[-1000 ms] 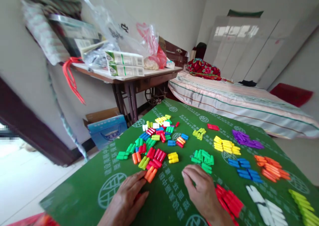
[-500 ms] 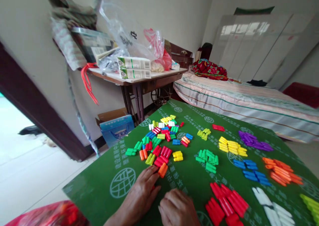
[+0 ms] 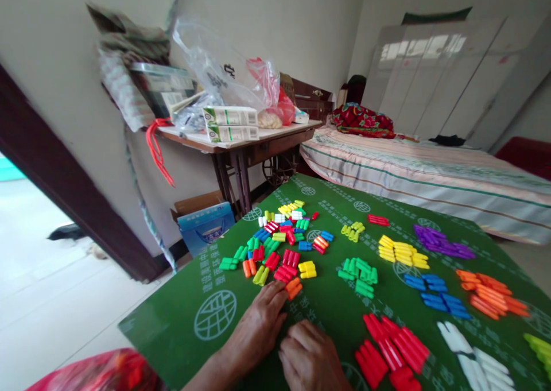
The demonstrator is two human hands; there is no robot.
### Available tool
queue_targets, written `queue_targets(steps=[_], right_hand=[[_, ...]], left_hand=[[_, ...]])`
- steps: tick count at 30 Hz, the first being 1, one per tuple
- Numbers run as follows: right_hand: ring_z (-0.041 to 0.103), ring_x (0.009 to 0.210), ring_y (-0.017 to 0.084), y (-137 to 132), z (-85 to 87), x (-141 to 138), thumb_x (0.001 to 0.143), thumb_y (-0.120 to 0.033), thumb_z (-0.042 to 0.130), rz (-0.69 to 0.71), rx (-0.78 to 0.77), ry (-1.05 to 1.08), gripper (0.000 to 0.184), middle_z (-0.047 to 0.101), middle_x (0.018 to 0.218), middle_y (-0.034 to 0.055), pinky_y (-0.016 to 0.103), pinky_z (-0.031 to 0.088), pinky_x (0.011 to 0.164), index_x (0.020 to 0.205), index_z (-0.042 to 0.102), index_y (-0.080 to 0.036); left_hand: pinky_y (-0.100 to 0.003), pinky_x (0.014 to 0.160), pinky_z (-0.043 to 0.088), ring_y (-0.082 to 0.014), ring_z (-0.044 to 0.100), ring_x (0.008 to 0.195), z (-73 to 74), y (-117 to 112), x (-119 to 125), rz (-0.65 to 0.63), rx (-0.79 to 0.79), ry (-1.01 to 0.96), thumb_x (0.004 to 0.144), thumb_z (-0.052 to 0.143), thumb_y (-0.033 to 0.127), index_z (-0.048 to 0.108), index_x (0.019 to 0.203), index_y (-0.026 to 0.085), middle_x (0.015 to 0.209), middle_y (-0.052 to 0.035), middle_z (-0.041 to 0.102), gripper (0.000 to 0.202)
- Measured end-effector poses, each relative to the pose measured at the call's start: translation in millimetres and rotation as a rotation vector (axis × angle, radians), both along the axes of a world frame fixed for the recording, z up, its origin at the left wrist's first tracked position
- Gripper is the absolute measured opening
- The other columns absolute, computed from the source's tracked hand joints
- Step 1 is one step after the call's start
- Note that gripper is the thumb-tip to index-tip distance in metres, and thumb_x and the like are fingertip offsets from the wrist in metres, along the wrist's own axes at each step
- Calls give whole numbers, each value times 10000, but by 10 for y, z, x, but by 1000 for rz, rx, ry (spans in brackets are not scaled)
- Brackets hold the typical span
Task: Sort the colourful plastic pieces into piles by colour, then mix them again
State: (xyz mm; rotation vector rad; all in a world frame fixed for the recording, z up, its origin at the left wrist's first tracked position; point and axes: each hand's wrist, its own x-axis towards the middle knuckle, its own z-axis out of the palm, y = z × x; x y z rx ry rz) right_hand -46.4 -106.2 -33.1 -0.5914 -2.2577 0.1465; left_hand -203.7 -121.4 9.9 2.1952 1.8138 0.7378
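Note:
Small coloured plastic pieces, shaped like pen caps, lie in rows and clumps. My left hand (image 3: 260, 317) rests low over the board, its fingers stretched forward and the fingertips touching a small group of orange caps (image 3: 294, 288). Just beyond are red caps (image 3: 286, 273), yellow-green caps (image 3: 260, 275) and yellow caps (image 3: 307, 269). Close beside it, my right hand (image 3: 312, 356) is closed, fingers curled in and knuckles up. Whatever its fingers may hold is hidden. Right of that hand lies a large group of red caps (image 3: 394, 345).
The green printed board (image 3: 172, 328) carries sorted groups: green (image 3: 359, 273), yellow (image 3: 402, 250), purple (image 3: 443, 242), blue (image 3: 437, 293), orange (image 3: 491, 293) and white (image 3: 473, 356). A mixed heap (image 3: 279, 236) lies at the far left. Behind stand a cluttered table (image 3: 275, 138) and a bed (image 3: 422, 178).
My left hand has shifted right and slightly forward, and the orange caps at its fingertips have moved right and show more fully. My right hand stays closed, slightly further right.

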Motion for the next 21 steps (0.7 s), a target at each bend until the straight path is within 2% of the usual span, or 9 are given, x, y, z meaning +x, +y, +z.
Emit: queue_targets(steps=[3, 6, 10, 15, 21], right_hand=[[514, 648, 161, 4, 7, -5, 813, -100, 422, -1, 16, 17, 180, 531, 670, 5, 297, 337, 572, 685, 462, -219], [512, 659, 163, 5, 16, -10, 810, -102, 421, 7, 11, 18, 173, 535, 680, 8, 303, 334, 578, 685, 466, -213], [507, 664, 163, -4, 18, -16, 789, -92, 428, 14, 4, 17, 162, 529, 683, 5, 305, 316, 579, 678, 456, -207], [499, 661, 164, -8, -22, -19, 783, -91, 436, 17, 12, 16, 162, 517, 667, 4, 307, 313, 588, 667, 449, -204], [495, 672, 168, -12, -54, -5, 786, -88, 451, 13, 1, -16, 161, 523, 676, 8, 310, 308, 588, 673, 466, -202]], left_hand=[[-389, 1044, 444, -214, 496, 1234, 62, 35, 43, -20, -25, 13, 804, 473, 120, 586, 1182, 217, 1271, -78, 582, 406], [-412, 1054, 432, -229, 482, 1251, 49, 55, 37, -19, 13, 50, 803, 479, 130, 569, 1207, 212, 1296, -85, 566, 422], [-485, 1064, 405, -289, 449, 1281, 7, 73, 7, 58, 57, 103, 789, 542, 181, 569, 1213, 195, 1341, -118, 530, 426], [-559, 1073, 348, -339, 360, 1340, 3, 139, 45, 115, -16, 137, 733, 652, 265, 468, 1324, 195, 1433, -150, 429, 623], [-453, 1113, 337, -278, 337, 1363, 68, 222, 140, 12, -117, 167, 775, 576, 174, 487, 1297, 164, 1435, -131, 435, 530]])
